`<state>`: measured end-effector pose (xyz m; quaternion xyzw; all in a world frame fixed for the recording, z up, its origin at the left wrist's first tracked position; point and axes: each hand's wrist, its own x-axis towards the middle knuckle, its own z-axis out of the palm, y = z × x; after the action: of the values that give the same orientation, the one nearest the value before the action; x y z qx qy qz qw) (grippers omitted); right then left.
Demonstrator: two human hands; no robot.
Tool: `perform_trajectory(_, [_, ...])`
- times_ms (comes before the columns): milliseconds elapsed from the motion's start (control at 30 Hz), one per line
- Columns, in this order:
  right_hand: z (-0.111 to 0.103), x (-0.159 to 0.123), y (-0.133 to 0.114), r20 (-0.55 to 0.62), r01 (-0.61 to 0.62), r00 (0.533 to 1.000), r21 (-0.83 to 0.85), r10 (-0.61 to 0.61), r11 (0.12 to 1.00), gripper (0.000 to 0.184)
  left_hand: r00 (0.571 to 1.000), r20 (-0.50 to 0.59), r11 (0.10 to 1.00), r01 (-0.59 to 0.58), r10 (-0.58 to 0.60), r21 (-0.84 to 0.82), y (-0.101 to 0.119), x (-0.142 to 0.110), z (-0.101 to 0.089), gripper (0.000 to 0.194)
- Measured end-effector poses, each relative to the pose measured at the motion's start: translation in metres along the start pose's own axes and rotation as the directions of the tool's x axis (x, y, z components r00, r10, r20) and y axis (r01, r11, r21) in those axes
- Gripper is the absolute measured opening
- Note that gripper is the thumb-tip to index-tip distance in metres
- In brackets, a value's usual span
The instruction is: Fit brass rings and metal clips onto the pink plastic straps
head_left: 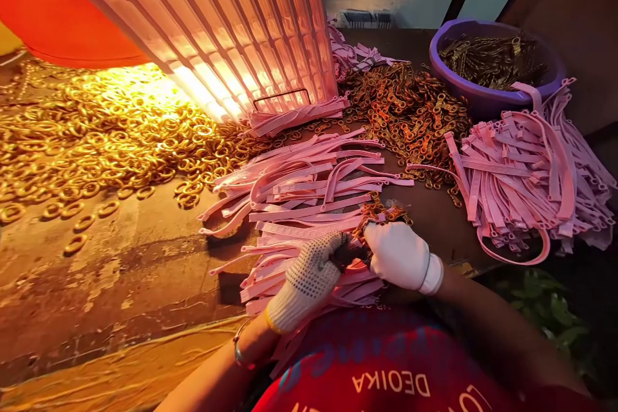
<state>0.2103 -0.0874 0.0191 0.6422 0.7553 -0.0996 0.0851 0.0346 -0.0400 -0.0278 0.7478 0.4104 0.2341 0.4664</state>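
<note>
Left hand [309, 280], in a dotted knit glove, and right hand [400, 256], in a white glove, come close together with fingers curled at a small clump of metal links [381, 214]; their dark fingertips overlap from this view, so what they grip, if anything, cannot be told. Below and around them, pink straps [309, 187] spread over the worn wooden counter [145, 270]. Loose gold rings [120, 135] cover its left side, up to a ribbed, translucent panel [232, 26] that stands on the far side and blocks the view behind it. Left of this is a bright red container [72, 19]. Right of the panel lies a heap of metal pulls [410, 109]. Farther right, a purple basin [487, 93] holds darker metal pieces [492, 61], with a large pile of straps [524, 174] on its near side.
</note>
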Motion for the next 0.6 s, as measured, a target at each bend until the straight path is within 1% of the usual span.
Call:
perform_trajectory(67, [0.005,0.002,0.0,0.005,0.065,0.998,-0.013,-0.065,0.998,0.011,1.0,0.018,0.999,-0.002,0.001,0.054,-0.004,-0.002,0.0,0.014])
perform_trajectory(167, [0.012,0.003,-0.001,0.054,0.185,0.982,-0.037,-0.183,0.982,0.015,0.997,0.079,0.996,-0.023,0.016,0.087,-0.007,-0.002,-0.002,0.015])
perform_trajectory(233, [0.015,0.001,-0.001,0.074,0.24,0.969,-0.057,-0.235,0.969,0.019,0.992,0.124,0.998,-0.03,0.023,0.056,-0.007,0.0,-0.003,0.017])
perform_trajectory(300, [0.012,-0.003,-0.001,0.078,0.262,0.963,-0.07,-0.256,0.963,0.023,0.983,0.181,1.0,-0.013,0.015,-0.011,-0.004,0.002,-0.003,0.018])
perform_trajectory(367, [0.002,-0.009,0.005,0.093,0.25,0.965,-0.05,-0.245,0.967,0.021,0.981,0.193,0.994,0.047,-0.027,-0.1,0.001,0.003,-0.006,0.017])
perform_trajectory(433, [-0.013,-0.012,0.02,0.113,0.278,0.953,0.034,-0.28,0.96,0.015,0.982,0.123,0.962,0.17,-0.146,-0.212,0.007,0.003,-0.01,0.022])
perform_trajectory(467, [-0.021,-0.01,0.033,0.104,0.306,0.943,0.095,-0.315,0.947,0.015,0.972,0.075,0.925,0.236,-0.224,-0.299,0.009,0.004,-0.013,0.024])
perform_trajectory(500, [-0.028,-0.003,0.048,0.079,0.339,0.932,0.156,-0.354,0.928,0.019,0.952,0.046,0.866,0.294,-0.302,-0.405,0.011,0.006,-0.017,0.025])
perform_trajectory(533, [-0.033,0.007,0.065,0.03,0.339,0.936,0.2,-0.351,0.919,0.023,0.929,0.049,0.783,0.335,-0.366,-0.524,0.014,0.008,-0.02,0.025])
perform_trajectory(567, [-0.036,0.021,0.083,-0.026,0.289,0.956,0.232,-0.291,0.929,0.023,0.911,0.088,0.676,0.362,-0.404,-0.642,0.016,0.011,-0.023,0.027])
perform_trajectory(600, [-0.037,0.039,0.101,-0.075,0.172,0.984,0.225,-0.159,0.959,0.022,0.895,0.154,0.549,0.385,-0.419,-0.742,0.018,0.015,-0.026,0.03])
